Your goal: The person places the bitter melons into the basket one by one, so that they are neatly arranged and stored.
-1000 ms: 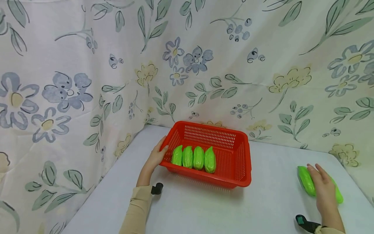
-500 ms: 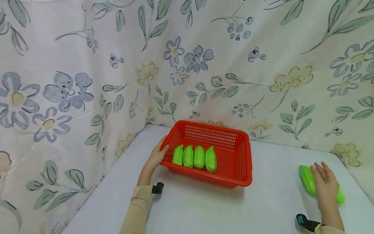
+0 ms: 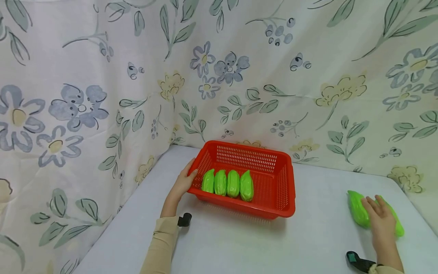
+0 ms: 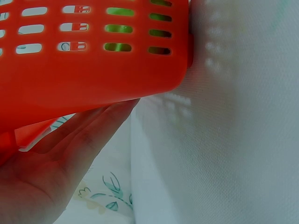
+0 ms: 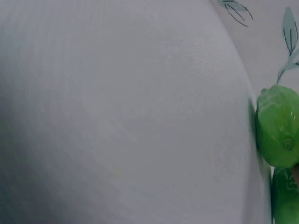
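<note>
In the head view my left hand holds the left rim of the red plastic basket, its thumb over the edge. The left wrist view shows fingers along the basket's outside. Several glossy, bright green, elongated vegetable-like pieces stand side by side in the basket's left half. Over at the right, my right hand is over two more such pieces, one green piece at its left and another green piece at its right. The hand's back hides its grip. One green piece shows at the right wrist view's edge.
A white table carries the basket, with bare surface between it and the right-hand pieces. Floral cloth hangs behind the table and along its left side. Black wrist cameras are strapped to both wrists.
My right hand has lifted slightly, then lowered again over the green pieces. The left-hand one of these has shifted slightly up and left. My left hand and the basket stay put.
</note>
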Demonstrator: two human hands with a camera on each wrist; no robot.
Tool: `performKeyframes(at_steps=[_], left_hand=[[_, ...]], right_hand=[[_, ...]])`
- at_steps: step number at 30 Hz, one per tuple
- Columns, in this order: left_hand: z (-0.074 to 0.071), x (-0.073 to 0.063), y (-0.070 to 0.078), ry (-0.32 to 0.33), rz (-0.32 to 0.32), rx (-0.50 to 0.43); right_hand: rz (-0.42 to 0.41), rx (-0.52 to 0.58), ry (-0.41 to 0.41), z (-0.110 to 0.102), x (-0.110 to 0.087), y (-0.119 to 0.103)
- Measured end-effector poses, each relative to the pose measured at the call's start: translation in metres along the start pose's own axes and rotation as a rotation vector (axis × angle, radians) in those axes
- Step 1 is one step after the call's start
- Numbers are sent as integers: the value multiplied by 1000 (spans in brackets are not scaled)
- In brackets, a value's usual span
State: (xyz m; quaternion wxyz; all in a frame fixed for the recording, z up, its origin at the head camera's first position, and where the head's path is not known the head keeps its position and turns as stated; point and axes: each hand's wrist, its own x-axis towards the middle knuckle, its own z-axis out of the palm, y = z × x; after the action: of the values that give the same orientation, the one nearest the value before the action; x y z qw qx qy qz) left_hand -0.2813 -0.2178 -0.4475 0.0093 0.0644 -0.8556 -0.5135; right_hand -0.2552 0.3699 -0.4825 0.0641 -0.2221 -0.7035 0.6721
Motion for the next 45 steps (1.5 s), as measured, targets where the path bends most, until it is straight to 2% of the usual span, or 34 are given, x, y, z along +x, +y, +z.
performKeyframes(at_steps=[6, 9, 13, 21, 30, 34, 45], left_hand=[[0, -1, 1, 1, -4, -3], [-1, -1, 1, 0, -2, -5], [0, -1, 0, 1, 6, 0], [0, -1, 1, 0, 9, -1], [-1, -1, 2, -3, 10, -18], [-1, -1, 1, -4, 10, -18], [-1, 0, 1, -7, 8, -28]], right_hand=[[1, -112, -48, 8, 2, 1], [-15, -182, -55, 11, 2, 2], [-17, -209, -40, 14, 2, 2], [25, -166, -20, 19, 1, 2], [92, 23, -61, 25, -4, -11], [91, 57, -82, 29, -9, -18], [17, 81, -135, 42, -24, -35]])
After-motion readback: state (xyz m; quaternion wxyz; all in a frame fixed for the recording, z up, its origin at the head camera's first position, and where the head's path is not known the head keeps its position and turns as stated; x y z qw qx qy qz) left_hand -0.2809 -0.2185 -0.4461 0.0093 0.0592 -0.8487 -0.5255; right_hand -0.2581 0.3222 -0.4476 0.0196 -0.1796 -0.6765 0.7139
